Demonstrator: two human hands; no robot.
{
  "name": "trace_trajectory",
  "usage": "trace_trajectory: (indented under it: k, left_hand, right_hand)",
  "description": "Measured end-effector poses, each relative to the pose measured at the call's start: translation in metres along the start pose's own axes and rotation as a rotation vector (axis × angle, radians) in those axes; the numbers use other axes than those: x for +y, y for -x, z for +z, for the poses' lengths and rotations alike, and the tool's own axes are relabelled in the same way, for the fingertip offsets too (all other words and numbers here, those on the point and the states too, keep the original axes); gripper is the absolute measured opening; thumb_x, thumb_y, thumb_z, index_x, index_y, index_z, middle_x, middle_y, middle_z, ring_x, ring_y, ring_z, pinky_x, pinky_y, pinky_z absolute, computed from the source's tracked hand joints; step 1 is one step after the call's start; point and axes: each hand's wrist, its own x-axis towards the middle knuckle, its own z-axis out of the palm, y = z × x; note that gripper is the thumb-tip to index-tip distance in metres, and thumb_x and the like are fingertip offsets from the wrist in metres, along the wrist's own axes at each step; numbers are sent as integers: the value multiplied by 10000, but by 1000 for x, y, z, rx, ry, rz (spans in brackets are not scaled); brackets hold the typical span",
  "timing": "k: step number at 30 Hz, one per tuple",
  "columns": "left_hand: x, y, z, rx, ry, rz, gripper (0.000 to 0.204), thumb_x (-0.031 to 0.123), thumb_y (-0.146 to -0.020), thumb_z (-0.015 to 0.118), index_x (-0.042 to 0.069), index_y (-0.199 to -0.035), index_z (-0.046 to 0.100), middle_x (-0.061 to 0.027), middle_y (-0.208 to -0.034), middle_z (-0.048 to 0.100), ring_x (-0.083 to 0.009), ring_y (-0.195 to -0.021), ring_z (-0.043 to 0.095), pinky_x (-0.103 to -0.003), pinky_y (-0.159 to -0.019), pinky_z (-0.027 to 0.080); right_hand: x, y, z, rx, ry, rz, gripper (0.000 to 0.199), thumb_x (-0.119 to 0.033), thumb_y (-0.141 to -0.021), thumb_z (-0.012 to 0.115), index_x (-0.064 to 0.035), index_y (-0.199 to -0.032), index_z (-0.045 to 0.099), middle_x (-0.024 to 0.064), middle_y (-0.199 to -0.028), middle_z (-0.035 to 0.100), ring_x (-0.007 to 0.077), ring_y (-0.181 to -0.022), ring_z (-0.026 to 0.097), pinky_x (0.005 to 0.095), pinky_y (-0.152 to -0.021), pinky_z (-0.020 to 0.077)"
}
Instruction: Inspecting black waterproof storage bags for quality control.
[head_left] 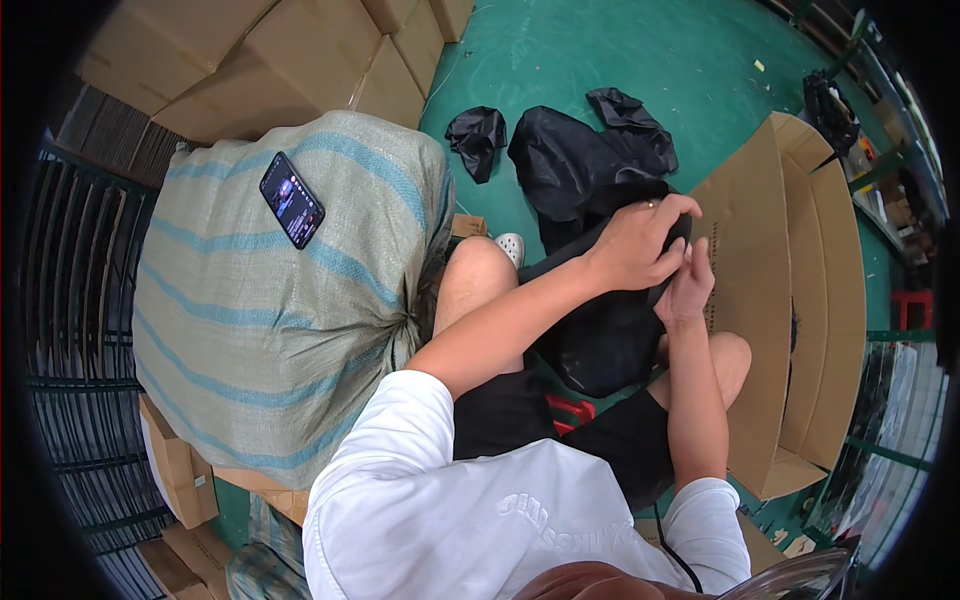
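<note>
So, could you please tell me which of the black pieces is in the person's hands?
The large black piece on the lap, gripped by both the left hand and right hand; the others lie untouched on the green floor.

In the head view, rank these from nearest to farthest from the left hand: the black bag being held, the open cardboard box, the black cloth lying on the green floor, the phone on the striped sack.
1. Black bag: under the left hand, between the knees.
2. Open cardboard box: just to the right.
3. Black cloth: ahead on the floor, to the left.
4. Phone: far left, on the striped sack.
</note>
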Motion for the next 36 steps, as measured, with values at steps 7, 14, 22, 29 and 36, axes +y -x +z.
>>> trace_trajectory:
  k: [7, 14, 22, 29, 36]
  left_hand:
    - [-14, -11, -27, -25, 413, 38, 695, 18, -644, 465, -13, -1338, 458, -189, -1153, 599, -310, -1066, 613, -357, -913, 481]
    - [-30, -12, -29, 4, 37, -65, 446, -1, -738, 558, 45, -1179, 611, -162, -981, 684, -310, -855, 677, -375, -761, 535]
    - [-50, -18, -53, 275, -370, 90, 246, 50, -668, 597, 34, -904, 664, -114, -829, 668, -297, -814, 633, -364, -719, 497]
    - [-47, -10, -53, -2, 288, -315, 118, 33, -716, 558, -28, -816, 546, -106, -761, 623, -164, -734, 580, -302, -684, 454]
    - [-33, -6, -37, -36, 157, -306, 132, 86, -723, 583, -24, -783, 544, -101, -590, 531, -159, -552, 502, -304, -555, 409]
  right_hand:
    - [-8, -9, 20, -78, 430, -6, 792, -153, -728, 697, 2, -1419, 343, 120, -1318, 503, 246, -1236, 505, 367, -1095, 370]
    - [4, -28, 16, 234, 925, -352, 404, -90, -857, 700, 6, -1213, 535, 62, -1052, 620, 133, -963, 588, 280, -865, 476]
    - [-5, -16, 34, 140, 1115, -315, 613, -53, -718, 806, 27, -1241, 497, 97, -1073, 642, 156, -954, 633, 290, -838, 509]
    - [-8, -7, 45, 317, 1402, -392, 723, -76, -716, 768, -46, -1347, 417, 135, -983, 622, 240, -854, 647, 336, -765, 508]
    - [6, -6, 42, 327, 1670, -552, 470, -29, -739, 653, -43, -1194, 540, 124, -867, 591, 292, -776, 605, 390, -710, 497]
